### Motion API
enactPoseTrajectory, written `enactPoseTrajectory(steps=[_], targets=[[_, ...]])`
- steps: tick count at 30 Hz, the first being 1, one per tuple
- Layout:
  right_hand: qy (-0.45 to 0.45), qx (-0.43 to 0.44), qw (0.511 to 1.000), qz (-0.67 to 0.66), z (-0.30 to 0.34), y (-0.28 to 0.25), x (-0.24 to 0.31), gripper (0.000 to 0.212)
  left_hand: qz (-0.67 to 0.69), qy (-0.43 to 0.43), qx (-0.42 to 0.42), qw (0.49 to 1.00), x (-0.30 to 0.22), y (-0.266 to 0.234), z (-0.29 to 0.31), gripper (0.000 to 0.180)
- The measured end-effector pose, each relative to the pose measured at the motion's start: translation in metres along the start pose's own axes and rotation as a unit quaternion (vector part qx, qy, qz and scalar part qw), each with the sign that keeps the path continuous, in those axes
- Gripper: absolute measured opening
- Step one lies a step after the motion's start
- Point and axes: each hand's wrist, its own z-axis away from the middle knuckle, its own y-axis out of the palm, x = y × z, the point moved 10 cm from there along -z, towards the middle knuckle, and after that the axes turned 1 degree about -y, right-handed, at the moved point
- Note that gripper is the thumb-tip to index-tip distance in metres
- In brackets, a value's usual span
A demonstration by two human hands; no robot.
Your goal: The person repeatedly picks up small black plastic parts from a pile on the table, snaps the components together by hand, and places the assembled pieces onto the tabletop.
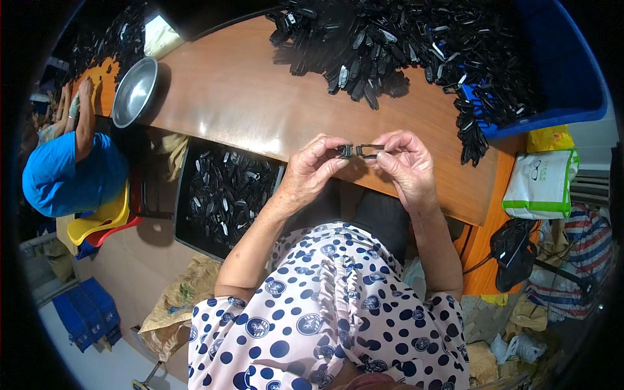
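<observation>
Left hand [318,161] pinches small black piece [345,151]; right hand [404,168] pinches black looped frame [370,146] just beside it, between both grips. Parts likely light, stiff, perhaps slick; frame best held at outer end.

Left forearm [255,239]: is slanting up and rightward, bare, toward the near edge of the table [240,84].
Left wrist [284,199]: is running nearly in line with the forearm.
Left hand [315,162]: is showing across that near edge, pinching between thumb and index finger, its fingertips pointing right.
Right forearm [440,250]: is rising more steeply, leaning slightly leftward, bare.
Right wrist [424,203]: is lying nearer the table's near right corner than the left one.
Right hand [404,166]: is pinching with thumb and fingers, fingertips pointing left.
Both hands: are facing each other at similar height, near but apart.
</observation>
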Motion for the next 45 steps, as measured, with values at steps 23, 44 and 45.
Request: enactPoseTrajectory(steps=[23,44,45], targets=[[0.13,0.041,0.988,0.077,0.029,0.004,-0.012,0.011,-0.203,0.158,0.042,0.966,-0.044,0.021,0.021,0.025],[0.343,0.07,0.935,0.053,0.055,-0.016,-0.052,0.028,-0.133,0.032,0.134,0.982,-0.023,0.052,0.012,0.017],[0.313,0.052,0.948,0.017,0.049,-0.015,-0.045,0.031,-0.135,0.034,0.137,0.981,-0.021,0.06,0.011,0.017]])
